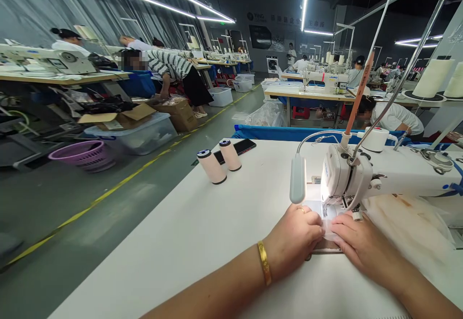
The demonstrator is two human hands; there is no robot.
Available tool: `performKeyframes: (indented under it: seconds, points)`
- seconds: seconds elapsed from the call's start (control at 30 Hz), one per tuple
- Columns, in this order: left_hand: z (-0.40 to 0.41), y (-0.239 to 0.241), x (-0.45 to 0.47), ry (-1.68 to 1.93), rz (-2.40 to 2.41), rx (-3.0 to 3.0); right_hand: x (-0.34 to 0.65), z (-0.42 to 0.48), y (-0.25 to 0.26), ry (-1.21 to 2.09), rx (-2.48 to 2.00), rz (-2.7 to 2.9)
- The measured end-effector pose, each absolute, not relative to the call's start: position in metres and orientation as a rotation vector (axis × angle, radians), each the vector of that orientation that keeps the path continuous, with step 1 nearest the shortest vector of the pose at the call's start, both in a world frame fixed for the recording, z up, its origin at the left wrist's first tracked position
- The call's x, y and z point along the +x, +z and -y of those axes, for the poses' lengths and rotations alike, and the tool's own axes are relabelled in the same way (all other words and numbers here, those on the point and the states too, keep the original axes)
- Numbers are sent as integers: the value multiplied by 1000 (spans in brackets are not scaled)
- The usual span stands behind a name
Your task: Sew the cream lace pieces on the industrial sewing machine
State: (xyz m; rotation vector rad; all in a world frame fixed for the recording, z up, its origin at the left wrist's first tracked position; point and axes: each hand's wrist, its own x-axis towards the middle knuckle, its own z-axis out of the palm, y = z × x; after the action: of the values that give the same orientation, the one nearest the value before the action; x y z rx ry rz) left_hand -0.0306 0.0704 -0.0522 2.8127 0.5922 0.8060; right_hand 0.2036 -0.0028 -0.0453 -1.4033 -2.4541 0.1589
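A white sewing machine (347, 172) stands at the right of the table, its lit needle area above a piece of thin, sheer pale fabric (328, 234). My left hand (297, 232), with a gold bracelet and a ring, has its fingers curled together on the fabric's left edge, just in front of the presser foot. To the right of the needle, my right hand (367, 246) lies with fingers stretched out, the tips resting on the fabric. More sheer cream fabric (408, 222) is bunched under the machine arm, behind my right hand.
Two pale thread cones (212, 167) and a dark phone (241, 149) rest on the white table (217, 232). A small lamp (297, 179) hangs left of the needle. Beyond the left table edge are a purple basket (85, 155), boxes and a bending person (177, 66).
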Motion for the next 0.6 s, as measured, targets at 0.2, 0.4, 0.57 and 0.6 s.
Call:
performKeyframes:
  seconds: [0.2,0.4,0.57,0.6]
  points:
    - [-76,-52,-30,810,-520,2874,203,2,-48,124,-1420,2417]
    - [-77,-56,-31,785,-463,2882,202,3,-49,17,-1367,2427]
    - [-78,-56,-32,770,-509,2891,204,0,-54,-6,-1381,2446]
    - [-79,-56,-32,766,-525,2898,204,-1,-55,-9,-1392,2447]
